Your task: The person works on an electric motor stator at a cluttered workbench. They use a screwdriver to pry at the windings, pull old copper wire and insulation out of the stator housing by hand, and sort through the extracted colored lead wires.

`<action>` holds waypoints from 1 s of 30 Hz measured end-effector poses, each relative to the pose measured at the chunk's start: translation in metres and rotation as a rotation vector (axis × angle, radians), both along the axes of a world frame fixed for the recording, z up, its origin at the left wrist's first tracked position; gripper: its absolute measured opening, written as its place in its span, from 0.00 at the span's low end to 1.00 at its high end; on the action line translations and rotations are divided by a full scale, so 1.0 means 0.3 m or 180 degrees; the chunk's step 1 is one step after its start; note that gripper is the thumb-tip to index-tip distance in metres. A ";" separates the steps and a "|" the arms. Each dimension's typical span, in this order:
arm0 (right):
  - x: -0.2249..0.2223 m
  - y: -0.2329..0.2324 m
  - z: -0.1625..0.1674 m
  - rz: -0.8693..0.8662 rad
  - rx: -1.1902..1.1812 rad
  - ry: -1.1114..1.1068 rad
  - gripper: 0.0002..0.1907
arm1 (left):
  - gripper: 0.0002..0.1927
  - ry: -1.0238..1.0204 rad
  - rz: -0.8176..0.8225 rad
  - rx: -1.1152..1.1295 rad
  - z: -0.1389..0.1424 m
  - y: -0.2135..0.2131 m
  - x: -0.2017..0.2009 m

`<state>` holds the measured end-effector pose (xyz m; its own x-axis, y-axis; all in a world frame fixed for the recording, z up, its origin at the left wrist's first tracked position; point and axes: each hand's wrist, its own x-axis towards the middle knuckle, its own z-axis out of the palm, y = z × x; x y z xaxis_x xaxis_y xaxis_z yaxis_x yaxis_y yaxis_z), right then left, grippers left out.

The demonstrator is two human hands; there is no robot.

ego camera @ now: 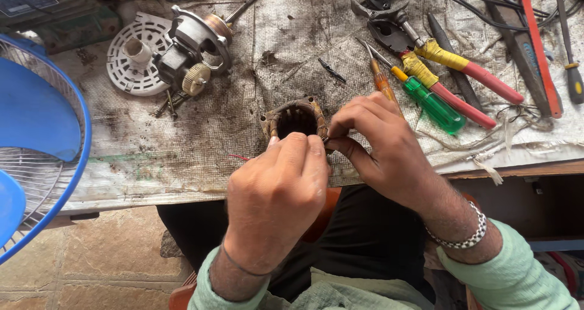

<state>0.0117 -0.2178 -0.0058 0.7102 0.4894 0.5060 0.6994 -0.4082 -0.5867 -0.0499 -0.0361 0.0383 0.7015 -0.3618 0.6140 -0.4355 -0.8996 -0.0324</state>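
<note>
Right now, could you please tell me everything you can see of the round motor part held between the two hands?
The motor stator is a squarish, rusty-brown metal ring with ribbed slots around a dark hollow centre. It stands at the near edge of the stained cloth, opening facing up. The left hand and right hand pinch its near rim with their fingertips.

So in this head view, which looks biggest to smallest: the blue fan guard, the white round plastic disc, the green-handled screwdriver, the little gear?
1. Blue fan guard, though it sits nearer the camera and is cut off.
2. White plastic disc.
3. Green-handled screwdriver.
4. Small cream gear.
</note>
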 end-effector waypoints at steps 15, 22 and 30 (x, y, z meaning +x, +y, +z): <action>-0.037 -0.016 0.007 -0.0279 -0.0066 -0.0364 0.14 | 0.05 0.0567 -0.0102 -0.0505 0.026 0.020 -0.008; -0.041 -0.011 0.030 -0.0274 -0.0165 -0.0613 0.15 | 0.14 0.0695 -0.0443 -0.0753 0.016 0.063 -0.004; -0.049 -0.026 0.023 -0.0328 -0.0317 -0.0671 0.13 | 0.30 0.1186 -0.0896 -0.1080 0.045 0.109 -0.010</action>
<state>-0.0031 -0.2256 0.0010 0.6427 0.4748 0.6012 0.7538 -0.5320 -0.3857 -0.0529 -0.0035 0.0519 0.7979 -0.3917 0.4581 -0.5863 -0.6807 0.4392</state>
